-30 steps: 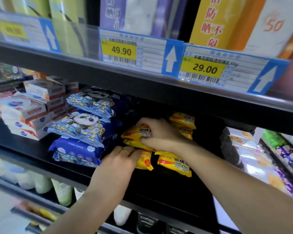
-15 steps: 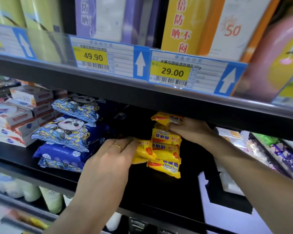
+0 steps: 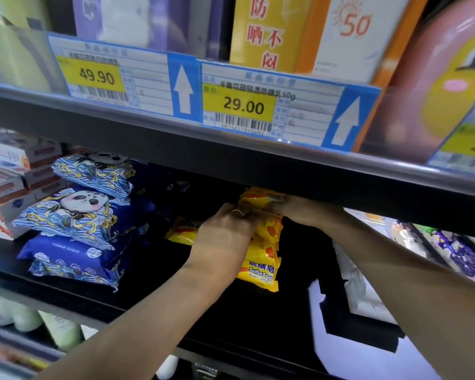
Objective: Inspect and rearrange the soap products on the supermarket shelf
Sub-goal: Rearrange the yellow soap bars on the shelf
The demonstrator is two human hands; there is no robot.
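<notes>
Both hands are on the stack of yellow sulfur soap packets (image 3: 261,250), which stands on the black shelf (image 3: 244,319) about midway along it, set back from the front edge. The left hand (image 3: 225,237) is curled against the stack's left face, fingers wrapped onto the upper packets, a ring showing on one finger. The right hand (image 3: 302,212) reaches in under the upper shelf rail (image 3: 231,165) and its fingers close on the top packet (image 3: 258,198) — the fingertips themselves are partly hidden by the rail's shadow. One loose yellow packet (image 3: 181,231) lies just left of the stack, behind the left hand.

The stack is tall and narrow, and the slippery wrappers look likely to slide on one another. If either hand lets go unevenly, the pile could lean and spill toward the front edge. The top packet sits close under the rail, so lifting it could catch there. To the left, the blue panda-print packs (image 3: 74,215) are well apart — little risk there.
</notes>
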